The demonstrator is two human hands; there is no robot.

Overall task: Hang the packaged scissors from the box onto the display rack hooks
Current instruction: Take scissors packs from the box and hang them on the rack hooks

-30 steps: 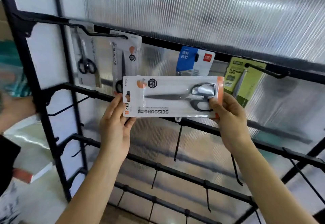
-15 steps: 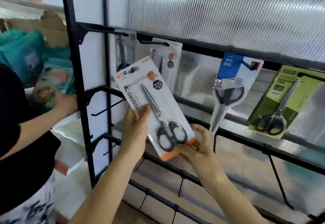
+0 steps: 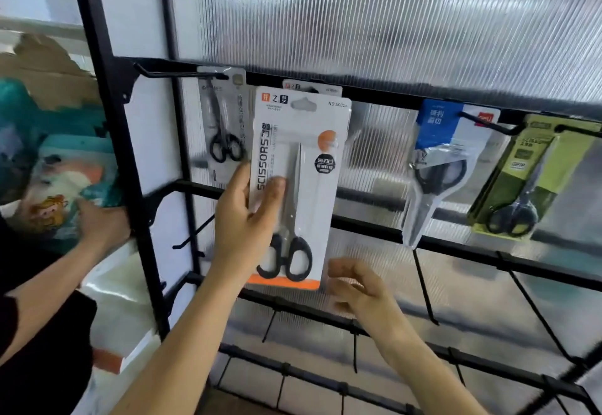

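While the left hand (image 3: pixel 247 219) pinches the white scissors pack (image 3: pixel 303 160) upright — thumb on its front — the pack's hang hole sits just under the rack's top rail (image 3: pixel 384 96), over a matching pack (image 3: pixel 312 86); the right hand (image 3: pixel 361 287) hovers loose-fingered lower down, holding nothing.

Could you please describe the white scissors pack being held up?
The white blister pack with an orange bottom strip holds black-handled scissors, blades up. SCISSORS runs up its left side; its top hang slot looks empty. It is upright before the top rail of the black metal rack. The left hand pinches its left edge; the right hand hovers open below, apart.
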